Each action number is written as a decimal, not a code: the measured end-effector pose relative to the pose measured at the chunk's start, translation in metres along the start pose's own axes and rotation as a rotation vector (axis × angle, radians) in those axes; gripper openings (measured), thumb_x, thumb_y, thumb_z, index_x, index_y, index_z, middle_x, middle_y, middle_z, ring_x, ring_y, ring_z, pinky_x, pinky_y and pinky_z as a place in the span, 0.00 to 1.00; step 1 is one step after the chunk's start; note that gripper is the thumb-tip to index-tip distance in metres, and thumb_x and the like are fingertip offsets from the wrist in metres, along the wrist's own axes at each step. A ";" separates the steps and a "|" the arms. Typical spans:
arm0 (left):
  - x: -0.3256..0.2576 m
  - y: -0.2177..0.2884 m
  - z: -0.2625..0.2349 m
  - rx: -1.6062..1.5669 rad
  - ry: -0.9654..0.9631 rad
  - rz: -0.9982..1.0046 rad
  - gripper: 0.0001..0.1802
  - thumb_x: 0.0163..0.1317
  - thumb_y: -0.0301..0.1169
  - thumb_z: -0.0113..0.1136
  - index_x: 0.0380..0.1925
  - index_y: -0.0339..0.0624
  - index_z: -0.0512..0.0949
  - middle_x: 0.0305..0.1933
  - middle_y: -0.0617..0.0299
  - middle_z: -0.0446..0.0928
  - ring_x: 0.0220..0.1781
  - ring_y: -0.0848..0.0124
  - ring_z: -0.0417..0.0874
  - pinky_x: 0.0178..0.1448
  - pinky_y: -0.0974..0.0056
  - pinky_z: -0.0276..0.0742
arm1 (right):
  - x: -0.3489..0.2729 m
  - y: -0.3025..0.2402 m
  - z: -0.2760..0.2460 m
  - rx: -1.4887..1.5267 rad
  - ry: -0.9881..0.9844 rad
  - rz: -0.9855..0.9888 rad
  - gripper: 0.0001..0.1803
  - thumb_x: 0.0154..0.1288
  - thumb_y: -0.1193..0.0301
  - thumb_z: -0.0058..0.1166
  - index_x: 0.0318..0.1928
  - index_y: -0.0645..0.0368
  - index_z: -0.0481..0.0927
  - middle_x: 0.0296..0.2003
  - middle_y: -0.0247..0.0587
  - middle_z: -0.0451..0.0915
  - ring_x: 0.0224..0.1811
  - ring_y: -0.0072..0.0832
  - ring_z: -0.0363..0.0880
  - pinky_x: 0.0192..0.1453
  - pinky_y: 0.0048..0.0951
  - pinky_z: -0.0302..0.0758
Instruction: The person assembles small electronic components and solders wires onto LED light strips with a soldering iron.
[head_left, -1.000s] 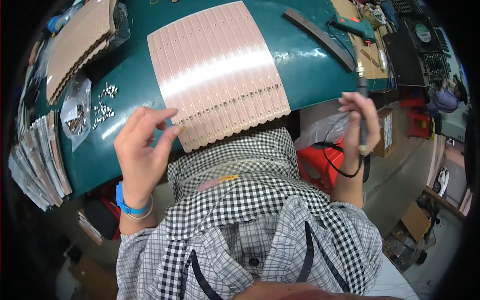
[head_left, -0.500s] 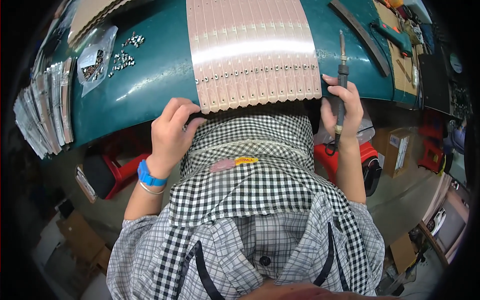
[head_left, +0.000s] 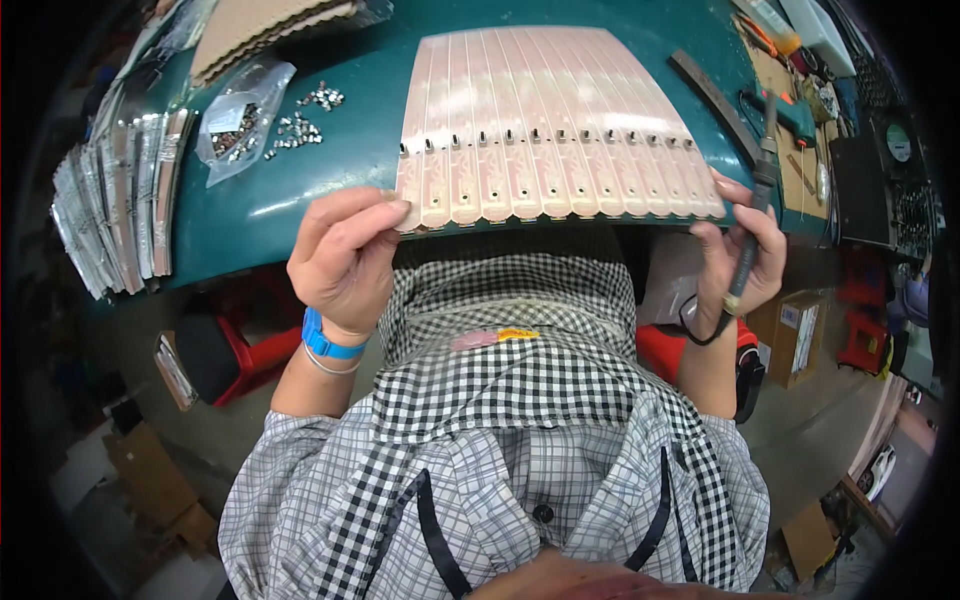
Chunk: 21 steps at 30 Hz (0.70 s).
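Observation:
A pale pink circuit board panel (head_left: 555,90), scored into long strips with a scalloped near edge, lies in front of me. A row of small metal parts (head_left: 534,135) stands across it near that edge. My left hand (head_left: 345,250) is closed, thumb and fingers pinching the panel's near left corner. My right hand (head_left: 750,250) holds a soldering iron (head_left: 760,180) with its tip pointing away from me. The index finger and thumb of that hand are at the near right corner; whether they pinch it is hard to tell.
Left of the panel lie loose metal parts (head_left: 298,130), a clear bag of small parts (head_left: 240,120) and a stack of wrapped strips (head_left: 125,205). Scalloped cardboard (head_left: 255,35) lies at the back left. On the right are a dark metal bar (head_left: 712,100) and a green glue gun (head_left: 795,118).
My left hand has taken hold of the panel's left corner. The panel's near edge appears lifted, and its far edge has come into view. My right hand and the iron have shifted right.

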<state>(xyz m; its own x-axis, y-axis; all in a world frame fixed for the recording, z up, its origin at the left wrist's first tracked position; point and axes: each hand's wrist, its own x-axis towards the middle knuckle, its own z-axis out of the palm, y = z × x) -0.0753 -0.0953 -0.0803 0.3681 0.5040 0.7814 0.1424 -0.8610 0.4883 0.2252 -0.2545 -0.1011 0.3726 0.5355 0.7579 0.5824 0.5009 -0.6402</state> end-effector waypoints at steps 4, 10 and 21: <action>0.022 0.004 -0.006 -0.065 0.106 0.051 0.10 0.58 0.23 0.69 0.36 0.33 0.78 0.38 0.54 0.77 0.39 0.68 0.78 0.43 0.69 0.75 | 0.018 -0.001 0.001 0.094 0.108 -0.009 0.25 0.55 0.85 0.66 0.52 0.62 0.71 0.48 0.60 0.80 0.52 0.46 0.82 0.58 0.42 0.78; 0.033 0.002 -0.002 -0.143 0.186 0.024 0.09 0.57 0.22 0.69 0.35 0.34 0.79 0.38 0.55 0.78 0.37 0.70 0.78 0.40 0.70 0.75 | 0.037 0.023 0.016 0.238 0.193 0.076 0.22 0.58 0.86 0.62 0.52 0.65 0.72 0.48 0.59 0.81 0.52 0.44 0.83 0.57 0.39 0.80; 0.035 0.001 0.003 -0.209 0.262 -0.032 0.09 0.53 0.17 0.70 0.33 0.35 0.80 0.36 0.55 0.79 0.36 0.71 0.79 0.38 0.71 0.74 | 0.050 0.032 0.027 0.180 0.108 0.045 0.22 0.63 0.66 0.65 0.51 0.67 0.74 0.47 0.53 0.82 0.49 0.35 0.83 0.55 0.31 0.79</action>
<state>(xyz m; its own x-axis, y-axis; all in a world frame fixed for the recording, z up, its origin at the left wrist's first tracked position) -0.0598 -0.0788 -0.0537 0.1144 0.5541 0.8246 -0.0514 -0.8256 0.5619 0.2431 -0.1937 -0.0868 0.4763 0.4886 0.7310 0.4286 0.5969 -0.6782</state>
